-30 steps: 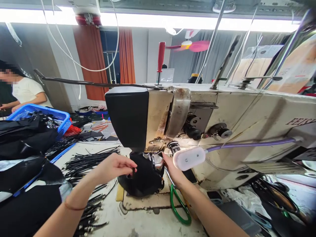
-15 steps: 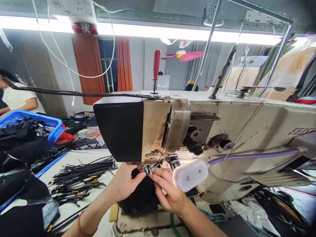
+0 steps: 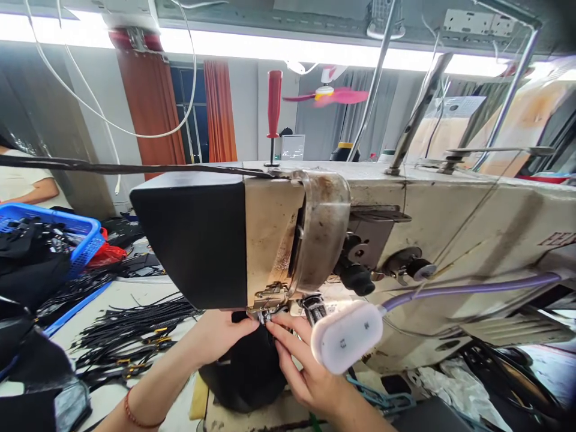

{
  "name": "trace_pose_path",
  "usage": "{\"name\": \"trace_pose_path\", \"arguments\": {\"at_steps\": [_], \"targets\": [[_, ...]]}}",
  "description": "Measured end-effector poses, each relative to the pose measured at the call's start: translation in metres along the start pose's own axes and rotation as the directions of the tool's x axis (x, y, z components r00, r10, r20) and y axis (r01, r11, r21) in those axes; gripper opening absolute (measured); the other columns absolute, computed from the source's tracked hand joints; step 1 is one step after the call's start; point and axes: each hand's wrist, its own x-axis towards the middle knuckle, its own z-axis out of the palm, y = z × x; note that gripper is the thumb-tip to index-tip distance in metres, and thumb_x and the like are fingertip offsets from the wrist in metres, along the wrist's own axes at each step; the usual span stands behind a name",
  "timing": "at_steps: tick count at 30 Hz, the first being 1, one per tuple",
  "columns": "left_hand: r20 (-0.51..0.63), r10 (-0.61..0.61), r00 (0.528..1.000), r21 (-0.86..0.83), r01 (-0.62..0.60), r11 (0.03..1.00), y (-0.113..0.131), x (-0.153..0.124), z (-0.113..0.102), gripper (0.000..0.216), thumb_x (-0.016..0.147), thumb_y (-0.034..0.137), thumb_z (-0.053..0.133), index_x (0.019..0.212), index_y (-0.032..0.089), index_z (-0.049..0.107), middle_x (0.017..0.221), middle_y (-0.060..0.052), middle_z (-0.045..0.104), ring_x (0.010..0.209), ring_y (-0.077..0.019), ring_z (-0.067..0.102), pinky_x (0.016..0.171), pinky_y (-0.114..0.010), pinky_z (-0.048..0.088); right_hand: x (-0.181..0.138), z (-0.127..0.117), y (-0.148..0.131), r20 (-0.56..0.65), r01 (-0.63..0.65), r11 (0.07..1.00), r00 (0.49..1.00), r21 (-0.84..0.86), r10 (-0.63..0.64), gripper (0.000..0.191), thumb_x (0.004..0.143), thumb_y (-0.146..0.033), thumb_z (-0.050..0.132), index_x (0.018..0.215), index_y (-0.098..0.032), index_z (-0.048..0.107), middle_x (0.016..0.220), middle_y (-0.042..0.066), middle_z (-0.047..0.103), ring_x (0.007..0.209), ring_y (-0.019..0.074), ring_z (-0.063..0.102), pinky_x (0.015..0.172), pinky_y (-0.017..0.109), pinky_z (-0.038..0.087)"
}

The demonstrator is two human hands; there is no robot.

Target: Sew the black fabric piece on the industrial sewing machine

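Observation:
Under the head of a sewing machine, a piece of black fabric hangs over the front of the machine bed. My left hand grips its upper edge from the left, thumb on top, close to the metal presser foot. From the right, my right hand pinches the same edge, fingertips just beside the foot. The fingertips of both hands nearly meet there. The needle and the stitch line are too small to make out.
A lit white lamp on a purple cable hangs right of my right hand. Black cords with yellow ends lie on the table at left. Behind them stands a blue basket of black pieces. A person's arm shows at far left.
My view has shifted, so the machine head looks larger and closer. Both hands still hold the fabric at the presser foot; their grip looks much the same.

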Motion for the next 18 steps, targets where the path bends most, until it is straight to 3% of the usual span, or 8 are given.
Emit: {"name": "trace_pose_path", "arguments": {"at_steps": [7, 14, 18], "targets": [[-0.004, -0.113, 0.994, -0.089, 0.112, 0.990, 0.0011, -0.0018, 0.0002, 0.034, 0.074, 0.035, 0.066, 0.105, 0.022, 0.074, 0.101, -0.004, 0.078, 0.123, -0.0342, 0.057, 0.118, -0.052, 0.025, -0.0028, -0.0036, -0.0019, -0.009, -0.036, 0.999, 0.999, 0.009, 0.036, 0.049, 0.084, -0.004, 0.048, 0.132, -0.015, 0.051, 0.122, 0.017, 0.067, 0.118, 0.0286, 0.062, 0.095, 0.049, 0.057], [0.001, -0.145, 0.989, -0.098, 0.144, 0.985, 0.0074, -0.0019, -0.0007, 0.035, 0.069, 0.037, 0.065, 0.099, 0.022, 0.076, 0.105, -0.004, 0.078, 0.128, -0.0372, 0.052, 0.117, -0.051, 0.026, 0.0001, -0.0031, -0.0035, -0.009, -0.036, 0.999, 0.999, 0.029, 0.037, 0.048, 0.083, -0.003, 0.047, 0.130, -0.012, 0.051, 0.119, 0.018, 0.068, 0.116, 0.0296, 0.062, 0.093, 0.049, 0.058], [-0.069, -0.220, 0.973, -0.075, 0.215, 0.974, 0.0087, -0.0033, -0.0002, 0.032, 0.064, 0.041, 0.069, 0.088, 0.022, 0.077, 0.103, -0.005, 0.078, 0.122, -0.0405, 0.057, 0.113, -0.054, 0.031, -0.0019, -0.0046, -0.0046, -0.003, -0.045, 0.999, 0.999, -0.012, 0.045, 0.047, 0.084, -0.005, 0.048, 0.131, -0.014, 0.051, 0.121, 0.018, 0.067, 0.117, 0.0280, 0.062, 0.095, 0.047, 0.058]]}}
